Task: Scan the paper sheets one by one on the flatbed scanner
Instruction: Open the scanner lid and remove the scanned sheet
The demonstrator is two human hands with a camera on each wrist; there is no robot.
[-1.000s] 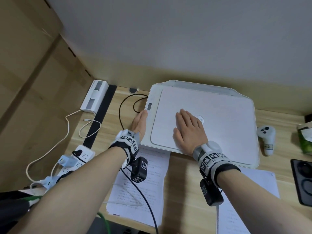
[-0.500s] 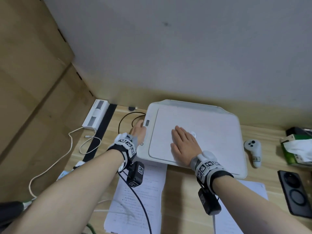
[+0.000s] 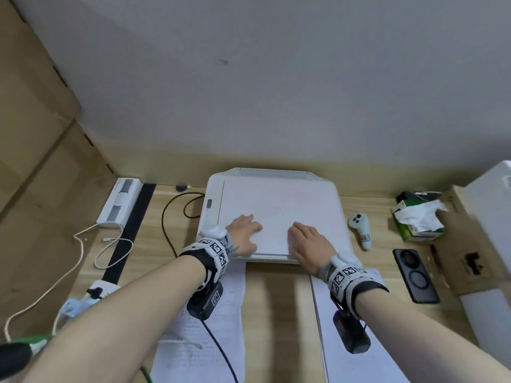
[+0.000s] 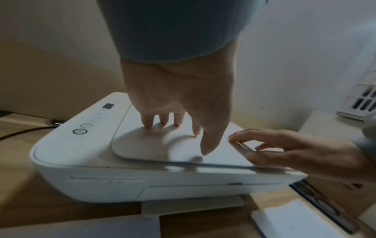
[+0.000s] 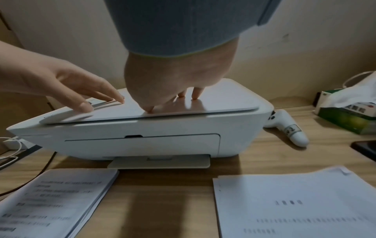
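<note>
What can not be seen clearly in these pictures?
- Sheet on the scanner glass, if any: hidden by the closed lid in every view.
- Text on both paper stacks: blurred, unreadable.
- Control panel markings: too blurred in the left wrist view.
- Label on the scanner front: blurred.

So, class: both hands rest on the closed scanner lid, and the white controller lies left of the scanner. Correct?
Not quite. The white controller lies right of the scanner, as the head view shows. Both the left hand and right hand do rest on its closed lid.
</note>
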